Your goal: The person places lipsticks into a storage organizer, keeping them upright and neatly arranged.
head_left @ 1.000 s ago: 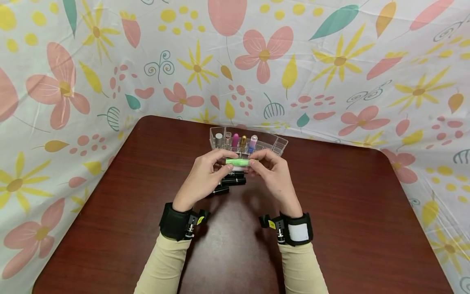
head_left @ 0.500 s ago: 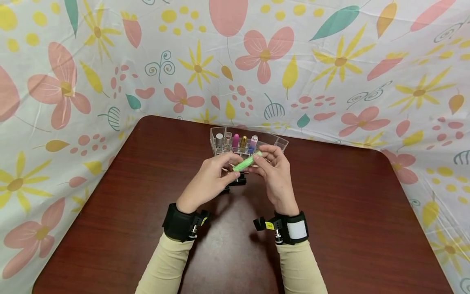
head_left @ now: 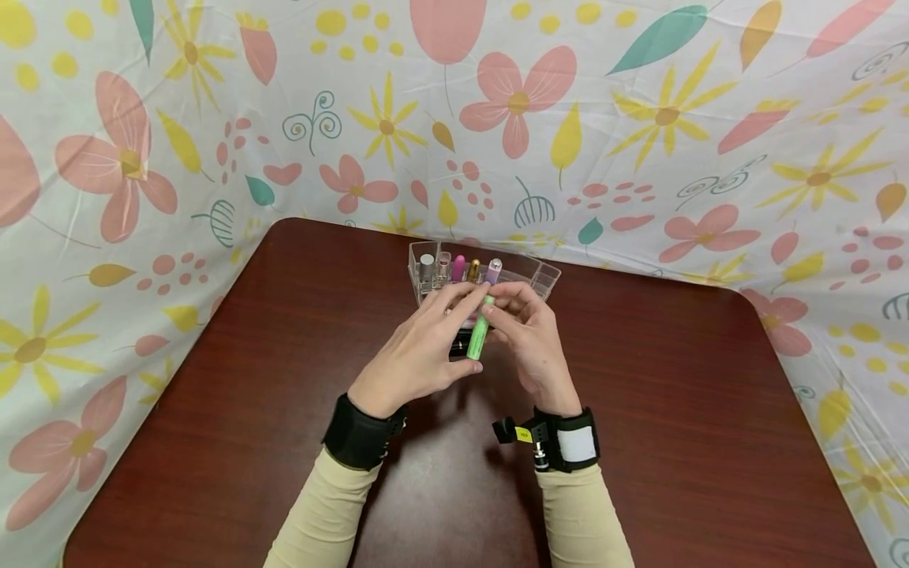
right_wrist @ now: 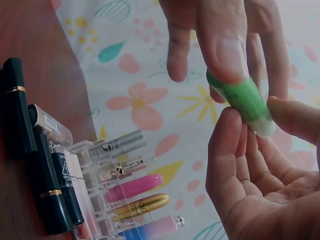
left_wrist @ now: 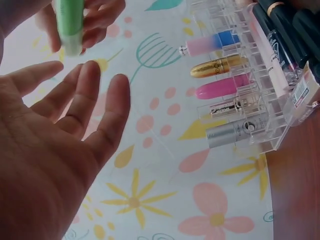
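Note:
My right hand pinches a slim green lip balm tube between thumb and fingers, near its pale end. The tube is held up in front of the clear organizer, steeply tilted. My left hand lies along the tube's other side with fingers extended, its thumb at the lower end. In the left wrist view the left fingers are spread and loosely bent. From the right wrist the green tube shows between the right fingertips, with the left thumb overlapping its green end.
A clear tiered organizer stands at the back of the brown table. Its back row holds a silver tube, a magenta lipstick, a gold lipstick and others. Several black tubes are at its front.
The green lip balm tube has turned from level to steeply tilted. My left hand has let go of its end and extended its fingers, while the right hand keeps its pinch.

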Demonstrator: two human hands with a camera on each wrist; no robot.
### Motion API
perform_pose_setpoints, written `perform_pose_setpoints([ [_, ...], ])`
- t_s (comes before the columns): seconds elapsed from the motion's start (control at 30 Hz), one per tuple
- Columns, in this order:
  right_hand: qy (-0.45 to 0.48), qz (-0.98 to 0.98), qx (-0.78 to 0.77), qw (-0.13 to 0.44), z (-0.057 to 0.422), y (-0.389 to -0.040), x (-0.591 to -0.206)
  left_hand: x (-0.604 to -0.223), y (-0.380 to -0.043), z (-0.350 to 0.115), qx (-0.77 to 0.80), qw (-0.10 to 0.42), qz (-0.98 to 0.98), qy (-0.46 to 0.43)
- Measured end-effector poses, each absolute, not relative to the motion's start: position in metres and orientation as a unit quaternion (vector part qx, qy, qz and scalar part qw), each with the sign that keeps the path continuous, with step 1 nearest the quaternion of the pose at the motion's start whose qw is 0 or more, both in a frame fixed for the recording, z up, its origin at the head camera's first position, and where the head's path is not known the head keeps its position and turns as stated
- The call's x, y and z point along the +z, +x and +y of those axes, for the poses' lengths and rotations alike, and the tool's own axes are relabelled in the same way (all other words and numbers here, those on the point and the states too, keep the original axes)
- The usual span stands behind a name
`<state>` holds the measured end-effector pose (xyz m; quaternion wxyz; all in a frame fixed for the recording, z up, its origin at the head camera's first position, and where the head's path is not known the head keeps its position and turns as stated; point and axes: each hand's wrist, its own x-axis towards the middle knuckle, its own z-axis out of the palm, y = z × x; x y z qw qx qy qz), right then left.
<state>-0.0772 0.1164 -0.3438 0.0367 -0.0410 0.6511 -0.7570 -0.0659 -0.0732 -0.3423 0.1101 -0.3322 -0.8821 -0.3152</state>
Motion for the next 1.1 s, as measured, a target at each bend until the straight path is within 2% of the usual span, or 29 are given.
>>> perform_pose_setpoints([
  [0.2,-0.038,0.663,-0.745,0.058,0.116,-0.077,-0.341,-0.343,-0.068,-0.072,-0.3,0.137,-0.883,-0.334],
  [0.43,-0.06,0.608,-0.78,0.131,0.125,-0.079,-0.339,-0.345,-0.07,-0.071,-0.311,0.165,-0.885,-0.305],
  [0.7,-0.059,0.57,-0.798,0.184,0.129,-0.082,-0.343,-0.353,-0.073,-0.066,-0.324,0.15,-0.885,-0.298],
  [1.1,-0.032,0.618,-0.764,0.181,0.128,-0.087,-0.355,-0.363,-0.078,-0.066,-0.328,0.11,-0.89,-0.296],
])
